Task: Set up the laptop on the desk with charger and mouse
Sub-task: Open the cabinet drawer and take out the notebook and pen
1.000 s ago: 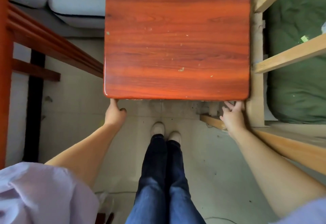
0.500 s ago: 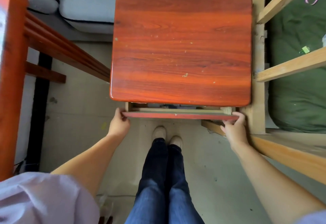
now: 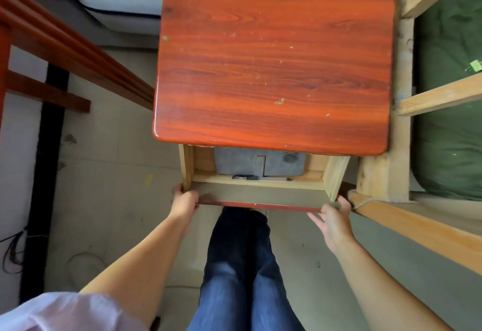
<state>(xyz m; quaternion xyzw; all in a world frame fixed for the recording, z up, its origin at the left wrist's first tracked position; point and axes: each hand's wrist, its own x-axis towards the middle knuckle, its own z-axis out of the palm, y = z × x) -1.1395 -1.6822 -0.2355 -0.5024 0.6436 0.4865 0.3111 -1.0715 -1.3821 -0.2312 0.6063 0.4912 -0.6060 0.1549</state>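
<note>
Head view: left hand (image 3: 184, 199) grips the pale wooden drawer (image 3: 257, 195) under the red-brown tabletop (image 3: 273, 57), right hand (image 3: 332, 220) open beside it; pull evenly to reach the grey sleeve (image 3: 260, 165)

no readable text, labels or numbers

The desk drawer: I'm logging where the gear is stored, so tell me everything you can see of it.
The desk drawer is pulled partly out from under the red-brown desk top. Its walls are pale bare wood; the front panel has a red lower edge. Inside lie a grey felt-like sleeve with a small metal clasp, and a dark pen against the front wall. The left hand grips its front left corner; the right hand touches the front right corner, fingers spread.
</note>
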